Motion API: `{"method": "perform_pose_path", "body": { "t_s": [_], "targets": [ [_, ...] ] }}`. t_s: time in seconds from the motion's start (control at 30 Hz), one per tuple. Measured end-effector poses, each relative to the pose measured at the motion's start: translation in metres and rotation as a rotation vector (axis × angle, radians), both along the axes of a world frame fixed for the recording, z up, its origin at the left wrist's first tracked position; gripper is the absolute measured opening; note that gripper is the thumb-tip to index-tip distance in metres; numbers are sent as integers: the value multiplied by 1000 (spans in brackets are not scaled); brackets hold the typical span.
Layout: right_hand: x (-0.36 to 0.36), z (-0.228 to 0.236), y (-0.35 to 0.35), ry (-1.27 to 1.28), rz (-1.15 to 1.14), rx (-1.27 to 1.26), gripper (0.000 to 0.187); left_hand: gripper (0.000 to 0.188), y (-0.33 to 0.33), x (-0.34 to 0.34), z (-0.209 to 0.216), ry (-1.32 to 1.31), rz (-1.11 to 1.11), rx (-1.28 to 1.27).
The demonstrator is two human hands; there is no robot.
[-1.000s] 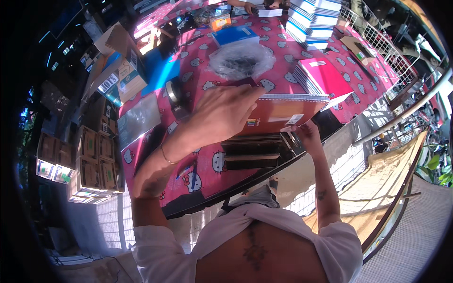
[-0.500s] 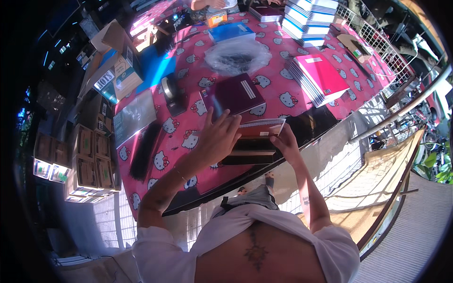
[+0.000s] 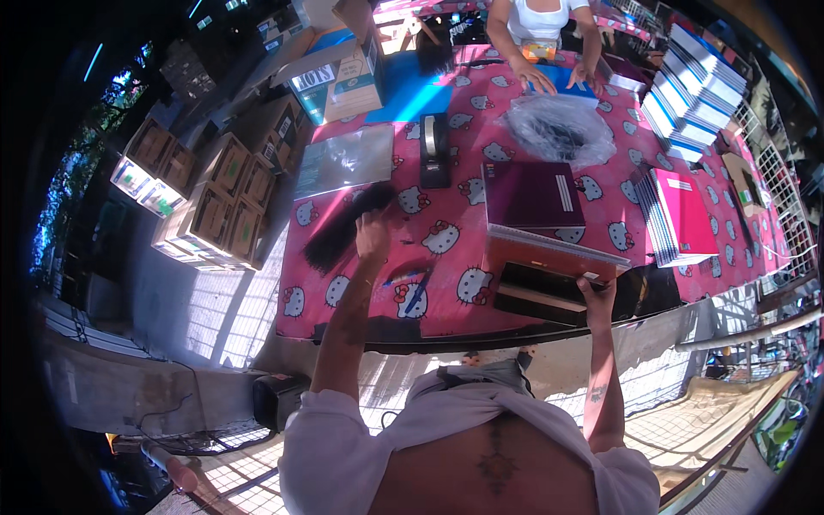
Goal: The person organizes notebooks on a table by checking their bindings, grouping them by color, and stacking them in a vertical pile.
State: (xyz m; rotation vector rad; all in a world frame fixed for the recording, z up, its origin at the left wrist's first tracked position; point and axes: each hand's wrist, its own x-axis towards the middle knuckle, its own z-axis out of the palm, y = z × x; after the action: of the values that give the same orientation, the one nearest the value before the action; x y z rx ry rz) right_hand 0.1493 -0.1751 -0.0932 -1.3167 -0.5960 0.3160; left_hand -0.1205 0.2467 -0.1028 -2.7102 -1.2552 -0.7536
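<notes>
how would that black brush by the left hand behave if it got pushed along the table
The black brush would probably bend easily along its fringe, since the bristles look long and fine. It seems more likely to slide than roll, given its long, uneven shape lying on the pink tablecloth.

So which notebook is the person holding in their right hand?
The brown notebook, held near its right end by the right hand. The purple notebook lies flat beyond it, and the pink notebooks are stacked farther right.
</notes>
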Motion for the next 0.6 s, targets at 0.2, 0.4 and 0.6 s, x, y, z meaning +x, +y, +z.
{"method": "perform_pose_path", "body": {
  "t_s": [0.2, 0.4, 0.6],
  "targets": [
    [-45, 137, 16, -755, -429, -170, 61, 22, 9, 2, -18, -41, -138, 31],
    [-79, 153, 97, -1312, -122, -437, 38, 15, 7, 13, -20, -57, -243, 293],
    [-66, 133, 126, -1146, -32, -386, 12, 26, 3, 8, 20, 40, -104, 12]
  ]
}}
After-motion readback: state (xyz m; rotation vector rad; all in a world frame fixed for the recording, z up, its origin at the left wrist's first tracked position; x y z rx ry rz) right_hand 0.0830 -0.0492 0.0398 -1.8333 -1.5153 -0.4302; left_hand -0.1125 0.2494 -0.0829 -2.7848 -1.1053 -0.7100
